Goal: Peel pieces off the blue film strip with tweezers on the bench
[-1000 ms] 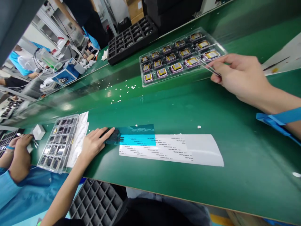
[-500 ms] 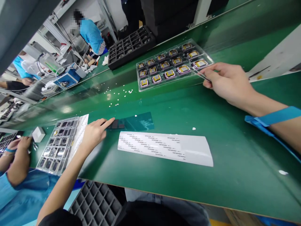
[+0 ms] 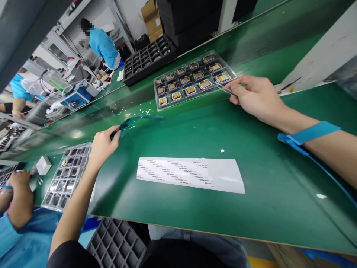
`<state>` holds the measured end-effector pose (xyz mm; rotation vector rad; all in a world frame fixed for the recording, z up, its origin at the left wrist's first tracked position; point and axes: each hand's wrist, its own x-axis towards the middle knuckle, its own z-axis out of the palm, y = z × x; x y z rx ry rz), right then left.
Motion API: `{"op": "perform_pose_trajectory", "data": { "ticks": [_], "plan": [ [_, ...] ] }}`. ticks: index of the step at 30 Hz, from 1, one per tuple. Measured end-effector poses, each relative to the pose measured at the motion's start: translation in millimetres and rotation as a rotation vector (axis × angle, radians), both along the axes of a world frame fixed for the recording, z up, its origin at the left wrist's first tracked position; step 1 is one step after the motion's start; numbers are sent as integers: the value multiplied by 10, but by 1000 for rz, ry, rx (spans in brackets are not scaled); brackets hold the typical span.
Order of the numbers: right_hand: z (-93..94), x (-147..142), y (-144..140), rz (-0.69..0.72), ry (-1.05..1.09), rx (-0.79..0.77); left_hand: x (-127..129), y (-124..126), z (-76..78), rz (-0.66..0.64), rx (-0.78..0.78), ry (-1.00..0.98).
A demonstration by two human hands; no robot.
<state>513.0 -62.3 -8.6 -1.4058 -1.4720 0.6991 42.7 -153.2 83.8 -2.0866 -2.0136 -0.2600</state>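
Between the thumb and fingers of my left hand (image 3: 105,146) is one end of a translucent teal film strip (image 3: 139,118), raised off the bench and bending away to the right. My right hand (image 3: 252,93) pinches a pair of tweezers (image 3: 226,89), whose tips reach the near right corner of a clear plastic tray (image 3: 184,99). Small parts with yellow and silver tops sit in the tray's pockets. A white printed adhesive sheet (image 3: 189,175) lies on the green bench, nearer to me than both hands.
Another clear tray (image 3: 65,175) of dark parts is at left, beside a co-worker's hands (image 3: 19,182) and a small white box (image 3: 44,165). A black compartment tray (image 3: 150,57) stands at the back. White scraps dot the bench, and a grey divided tray (image 3: 117,242) is below its edge.
My left hand has picked up the teal film from the bench and lifted it; before, a finger only pointed at its dark end. My right hand still holds the tweezers at the tray.
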Motion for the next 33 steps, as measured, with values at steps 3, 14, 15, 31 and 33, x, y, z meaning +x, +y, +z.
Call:
{"op": "perform_pose_trajectory", "data": {
  "ticks": [3, 14, 15, 31, 33],
  "plan": [
    [14, -6, 1, -10, 5, -35, -4, -19, -51, 33, -39, -14],
    [96, -56, -51, -34, 11, -83, 16, -109, -121, 116, 102, -47],
    [100, -56, -51, -35, 9, -85, 71, -150, -127, 80, 120, -70],
    [112, -52, -33, -10, -53, -47, 868, -510, -443, -804, 47, 237],
    [117, -50, -29, -12, -60, -42, 855, -504, -455, -773, 11, 280]
  ]
}}
